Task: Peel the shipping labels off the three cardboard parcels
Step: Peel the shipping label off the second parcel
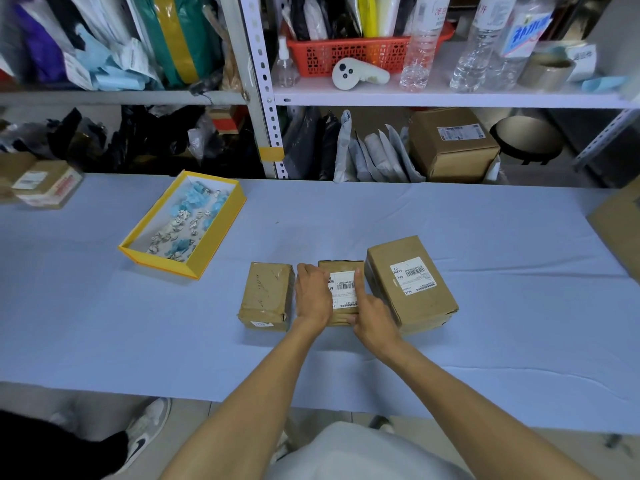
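Note:
Three brown cardboard parcels stand in a row on the blue tablecloth. The left parcel (267, 294) has a bare, scuffed top and a small white sticker at its front edge. The middle parcel (341, 268) carries a white barcode label (343, 287). My left hand (312, 294) lies flat on its left half, covering part of the label. My right hand (372, 311) grips its front right corner, thumb stretched along the label's right edge. The bigger right parcel (412, 284) has a white label (412, 274) on top with a torn corner.
A yellow open box (183, 223) with crumpled blue and white scraps sits at the left rear. Another labelled carton (46, 183) is at the far left, a cardboard piece (620, 223) at the right edge. Shelves with bags, bottles and a parcel stand behind the table.

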`<state>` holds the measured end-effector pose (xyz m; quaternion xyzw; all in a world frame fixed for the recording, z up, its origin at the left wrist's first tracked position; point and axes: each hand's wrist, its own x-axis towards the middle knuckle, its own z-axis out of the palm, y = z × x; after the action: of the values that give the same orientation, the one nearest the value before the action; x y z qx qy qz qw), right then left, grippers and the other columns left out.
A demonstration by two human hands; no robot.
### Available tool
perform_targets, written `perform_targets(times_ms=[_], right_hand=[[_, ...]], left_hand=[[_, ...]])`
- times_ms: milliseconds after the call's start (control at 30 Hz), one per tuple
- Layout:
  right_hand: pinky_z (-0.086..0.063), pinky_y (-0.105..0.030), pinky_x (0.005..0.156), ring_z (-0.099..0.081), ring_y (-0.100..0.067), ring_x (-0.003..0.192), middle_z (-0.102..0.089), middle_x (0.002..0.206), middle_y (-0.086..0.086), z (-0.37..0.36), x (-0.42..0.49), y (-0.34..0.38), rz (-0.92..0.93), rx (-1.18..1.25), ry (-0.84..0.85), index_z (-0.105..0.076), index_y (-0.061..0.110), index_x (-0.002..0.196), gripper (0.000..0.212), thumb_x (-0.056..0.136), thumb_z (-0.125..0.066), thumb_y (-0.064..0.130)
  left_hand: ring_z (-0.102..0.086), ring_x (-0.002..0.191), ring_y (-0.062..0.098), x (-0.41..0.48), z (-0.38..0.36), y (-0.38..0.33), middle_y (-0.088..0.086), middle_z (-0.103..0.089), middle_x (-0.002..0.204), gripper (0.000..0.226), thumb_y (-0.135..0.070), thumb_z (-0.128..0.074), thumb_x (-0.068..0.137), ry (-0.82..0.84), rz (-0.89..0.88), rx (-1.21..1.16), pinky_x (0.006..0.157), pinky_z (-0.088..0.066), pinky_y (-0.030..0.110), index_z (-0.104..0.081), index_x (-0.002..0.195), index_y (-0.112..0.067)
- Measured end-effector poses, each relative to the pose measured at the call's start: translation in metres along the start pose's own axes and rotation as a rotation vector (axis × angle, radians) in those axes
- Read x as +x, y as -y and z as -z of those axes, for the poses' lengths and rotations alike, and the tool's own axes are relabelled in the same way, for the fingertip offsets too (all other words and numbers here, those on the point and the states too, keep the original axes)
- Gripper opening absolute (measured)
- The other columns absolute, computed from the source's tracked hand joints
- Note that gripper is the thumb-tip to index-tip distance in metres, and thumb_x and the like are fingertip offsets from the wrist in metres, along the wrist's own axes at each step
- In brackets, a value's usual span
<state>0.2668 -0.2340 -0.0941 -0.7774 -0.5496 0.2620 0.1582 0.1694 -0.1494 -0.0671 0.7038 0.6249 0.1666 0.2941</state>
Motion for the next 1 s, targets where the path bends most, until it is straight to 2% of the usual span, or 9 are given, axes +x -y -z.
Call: perform_targets(times_ms=[100,167,267,333,500,633,733,900,1000], right_hand=[[-0.054,-0.042,0.075,-0.063,-0.028,0.085,-0.065,0.104,-0.015,0.000,0.000,0.000,0.002,0.002,-0.001,0.025,0.023,0.148,0.107,0.086,-0.060,0.007],[-0.054,-0.040,0.075,-0.062,-0.027,0.085,-0.064,0.104,-0.014,0.001,-0.001,0.000,0.012,0.019,0.001,0.025,0.023,0.148,0.106,0.086,-0.059,0.006],[-0.054,-0.040,0.074,-0.062,-0.027,0.085,-0.064,0.104,-0.015,0.001,-0.001,0.000,0.009,0.016,-0.004,0.027,0.024,0.147,0.105,0.086,-0.058,0.006],[-0.054,-0.043,0.076,-0.063,-0.028,0.086,-0.064,0.104,-0.015,0.001,0.001,0.000,0.009,0.012,-0.003,0.030,0.024,0.144,0.106,0.086,-0.057,0.007],[-0.054,-0.042,0.077,-0.063,-0.028,0.089,-0.063,0.108,-0.014,0.001,-0.001,0.000,0.000,0.024,0.003,0.026,0.025,0.148,0.106,0.086,-0.058,0.008],[-0.054,-0.042,0.074,-0.062,-0.027,0.084,-0.063,0.103,-0.015,0.000,-0.002,0.001,0.023,0.013,-0.004,0.033,0.029,0.140,0.108,0.086,-0.058,0.007],[-0.054,-0.042,0.073,-0.061,-0.027,0.083,-0.063,0.102,-0.015,0.001,-0.005,0.001,0.044,0.022,-0.002,0.036,0.033,0.134,0.109,0.086,-0.057,0.006],[-0.052,-0.036,0.070,-0.062,-0.027,0.084,-0.064,0.100,-0.014,0.008,-0.005,0.006,0.002,0.013,0.013,0.021,0.027,0.150,0.102,0.086,-0.056,0.005],[-0.048,-0.031,0.072,-0.062,-0.028,0.090,-0.065,0.107,-0.014,0.013,-0.004,0.008,-0.023,0.028,0.012,0.012,0.023,0.153,0.098,0.086,-0.057,0.006]], left_hand=[[-0.058,0.097,0.023,-0.002,-0.001,0.002,0.012,-0.053,0.113,0.018,-0.015,-0.048,0.098,-0.030,0.027,-0.133,0.078,-0.041,0.025,-0.060,0.097,-0.002],[-0.058,0.091,0.017,-0.005,0.000,0.006,0.005,-0.058,0.105,0.007,-0.015,-0.052,0.096,-0.065,0.040,-0.287,0.073,-0.040,0.023,-0.054,0.091,-0.012],[-0.062,0.089,0.013,-0.009,0.006,0.015,-0.004,-0.062,0.093,0.010,-0.008,-0.057,0.092,-0.069,0.025,-0.526,0.071,-0.049,0.022,-0.052,0.094,-0.015],[-0.064,0.091,0.011,-0.010,0.008,0.018,-0.006,-0.064,0.092,0.011,-0.005,-0.061,0.090,-0.046,0.009,-0.582,0.073,-0.049,0.017,-0.058,0.095,-0.015],[-0.063,0.099,0.011,-0.010,0.002,0.021,0.002,-0.065,0.104,0.016,-0.003,-0.064,0.086,-0.045,-0.032,-0.465,0.075,-0.045,0.009,-0.062,0.087,-0.019],[-0.063,0.097,0.014,-0.005,0.002,0.017,0.004,-0.065,0.103,0.006,-0.012,-0.069,0.085,-0.074,0.009,-0.397,0.080,-0.044,0.018,-0.063,0.086,-0.015],[-0.062,0.097,0.017,-0.004,0.004,0.014,0.005,-0.064,0.104,0.010,-0.015,-0.066,0.088,-0.069,0.031,-0.324,0.085,-0.044,0.025,-0.059,0.081,-0.019],[-0.063,0.096,0.017,-0.002,0.008,0.015,0.003,-0.068,0.102,0.009,-0.020,-0.067,0.087,-0.012,0.060,-0.300,0.079,-0.039,0.023,-0.067,0.078,-0.019],[-0.063,0.098,0.018,-0.005,0.009,0.013,0.004,-0.066,0.105,0.023,-0.017,-0.067,0.087,0.003,0.049,-0.340,0.086,-0.048,0.032,-0.057,0.069,-0.029]])
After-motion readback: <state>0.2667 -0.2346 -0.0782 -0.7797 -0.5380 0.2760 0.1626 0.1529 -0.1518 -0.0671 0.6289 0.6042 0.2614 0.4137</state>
